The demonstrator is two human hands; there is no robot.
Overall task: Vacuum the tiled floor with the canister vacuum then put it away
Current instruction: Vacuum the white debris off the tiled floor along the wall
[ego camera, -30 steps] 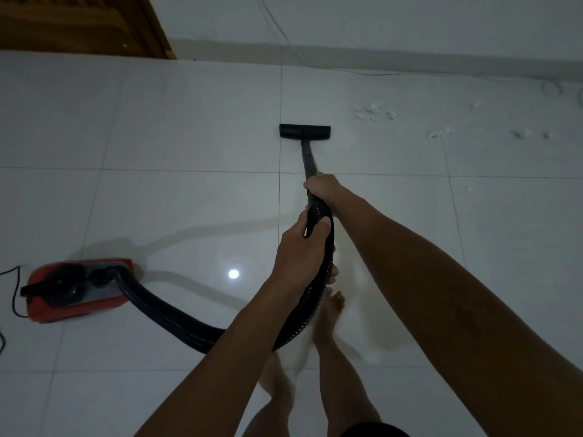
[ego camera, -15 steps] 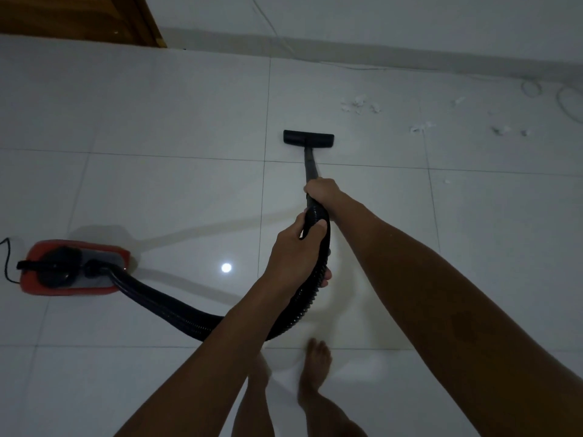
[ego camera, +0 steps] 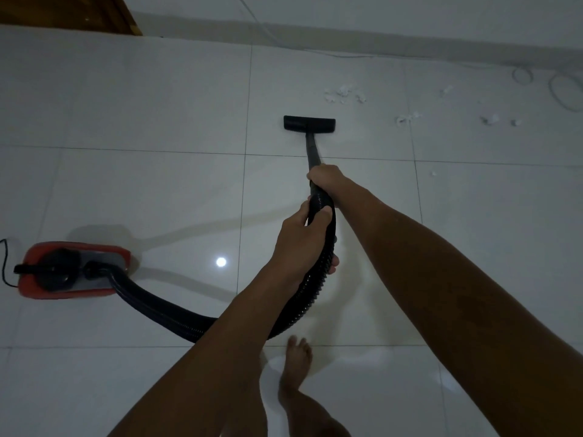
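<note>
A red canister vacuum [ego camera: 72, 271] sits on the white tiled floor [ego camera: 151, 105] at the left. Its black ribbed hose [ego camera: 151, 305] curves right and up into my hands. My left hand [ego camera: 299, 239] grips the hose near its upper end. Just ahead, my right hand [ego camera: 325, 178] grips the black wand [ego camera: 312, 149]. The flat black floor nozzle [ego camera: 309, 123] rests on the tile beyond it. White scraps of debris [ego camera: 344, 93] lie past the nozzle to the right, with more scraps [ego camera: 408, 117] further right.
A wall base runs along the top, with a wooden door [ego camera: 63, 12] at the top left. A thin white cable [ego camera: 564, 89] loops on the floor at the top right. The vacuum's black cord [ego camera: 4, 263] trails off left. My bare foot [ego camera: 296, 364] stands below the hose.
I have stepped forward, and the view has shifted right. The nozzle sits nearer the white scraps, and the canister has followed along at the left.
</note>
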